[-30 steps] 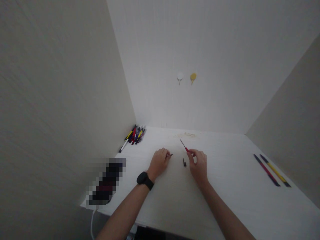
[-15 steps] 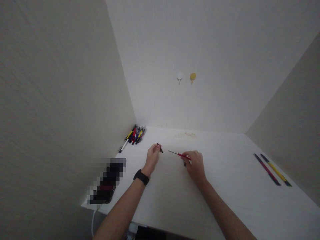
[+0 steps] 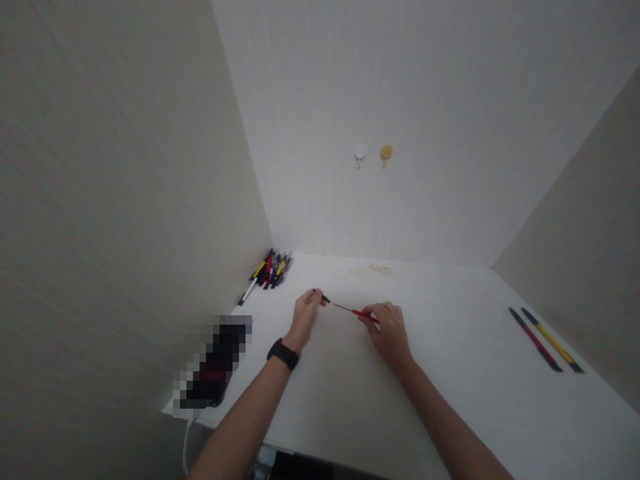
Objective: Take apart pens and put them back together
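Pinched in the fingers of my left hand [image 3: 306,312] is a small black pen part [image 3: 325,298], slim and pointed to the right. My right hand [image 3: 389,328] is closed on a red pen barrel [image 3: 367,316]. Out of the barrel's left end sticks a thin refill [image 3: 343,307], its tip right by the end of the black part. Whether the two touch, I cannot tell. Both hands are over the white desk [image 3: 340,380], and the right fingers partly cover the barrel.
A heap of pens [image 3: 273,269] lies in the back left corner, a white pen [image 3: 248,291] before it. At right rest a red pen [image 3: 536,339] and a yellow pen [image 3: 553,339]. A blurred dark object [image 3: 215,367] is at left. Two hooks [image 3: 387,153] are on the back wall.
The refill tip and the black pen part have come close together from a visible gap. The black part has turned to point more to the right. A dark bit under my right hand is out of sight.
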`<state>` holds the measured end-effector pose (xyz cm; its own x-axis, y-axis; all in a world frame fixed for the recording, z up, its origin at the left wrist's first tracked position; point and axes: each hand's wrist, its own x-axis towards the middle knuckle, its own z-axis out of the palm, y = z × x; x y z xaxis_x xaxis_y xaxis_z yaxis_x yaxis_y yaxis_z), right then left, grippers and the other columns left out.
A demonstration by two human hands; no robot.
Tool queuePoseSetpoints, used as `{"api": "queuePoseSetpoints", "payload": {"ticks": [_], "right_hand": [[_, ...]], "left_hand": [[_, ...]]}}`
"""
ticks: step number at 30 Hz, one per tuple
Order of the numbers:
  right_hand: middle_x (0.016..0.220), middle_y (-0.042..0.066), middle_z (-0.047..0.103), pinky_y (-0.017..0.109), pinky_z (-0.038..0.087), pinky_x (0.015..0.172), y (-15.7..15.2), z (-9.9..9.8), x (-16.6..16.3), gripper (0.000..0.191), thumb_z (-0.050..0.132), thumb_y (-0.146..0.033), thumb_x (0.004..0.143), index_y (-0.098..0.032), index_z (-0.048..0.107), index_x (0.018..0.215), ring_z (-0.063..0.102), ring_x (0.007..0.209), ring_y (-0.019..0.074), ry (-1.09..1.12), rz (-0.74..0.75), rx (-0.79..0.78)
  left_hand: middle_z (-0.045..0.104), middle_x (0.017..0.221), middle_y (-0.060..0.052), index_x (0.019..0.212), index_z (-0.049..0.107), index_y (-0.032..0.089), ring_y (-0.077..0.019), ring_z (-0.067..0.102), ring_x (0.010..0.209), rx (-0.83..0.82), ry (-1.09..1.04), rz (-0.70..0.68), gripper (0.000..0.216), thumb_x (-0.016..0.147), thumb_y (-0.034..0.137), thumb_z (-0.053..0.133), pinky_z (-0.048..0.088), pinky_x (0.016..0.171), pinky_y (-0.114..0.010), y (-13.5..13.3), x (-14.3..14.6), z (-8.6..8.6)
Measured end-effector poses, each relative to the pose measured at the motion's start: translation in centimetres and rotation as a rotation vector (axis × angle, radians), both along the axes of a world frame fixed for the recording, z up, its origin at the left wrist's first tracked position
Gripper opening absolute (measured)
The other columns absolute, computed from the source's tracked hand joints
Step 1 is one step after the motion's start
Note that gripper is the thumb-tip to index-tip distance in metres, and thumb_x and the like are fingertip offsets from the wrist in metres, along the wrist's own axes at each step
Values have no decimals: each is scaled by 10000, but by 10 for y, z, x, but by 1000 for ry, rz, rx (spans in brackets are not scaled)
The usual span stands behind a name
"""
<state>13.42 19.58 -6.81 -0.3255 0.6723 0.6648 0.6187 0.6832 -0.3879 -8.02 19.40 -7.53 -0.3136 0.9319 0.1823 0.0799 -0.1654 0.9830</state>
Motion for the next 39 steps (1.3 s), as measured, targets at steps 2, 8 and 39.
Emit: {"api": "queuePoseSetpoints", "payload": {"ticks": [2, 8, 39], "right_hand": [[800, 40, 659, 362, 354, 750, 0, 0, 0, 112, 584, -299, 889, -204, 605, 835, 522, 799, 217, -11, 1, -7], [800, 40, 663, 358, 349, 742, 0, 0, 0, 107, 587, -292, 888, -201, 605, 836, 521, 798, 218, -24, 11, -11], [786, 55, 652, 342, 410, 719, -5, -2, -6, 175, 529, -336, 914, -193, 617, 868, 554, 753, 201, 60, 85, -67]], "left_hand": [[608, 680, -27, 675, 585, 154, -130, 509, 620, 13, 8, -4, 427, 833, 545, 516, 354, 580, -238, 0, 1, 1], [597, 663, -12, 656, 572, 156, -129, 510, 630, 7, 5, -21, 410, 826, 526, 537, 353, 610, -245, -1, 2, 5], [642, 683, -23, 803, 620, 155, -146, 599, 667, 106, 70, -179, 202, 731, 331, 688, 478, 692, -278, -13, 27, 14]]}}
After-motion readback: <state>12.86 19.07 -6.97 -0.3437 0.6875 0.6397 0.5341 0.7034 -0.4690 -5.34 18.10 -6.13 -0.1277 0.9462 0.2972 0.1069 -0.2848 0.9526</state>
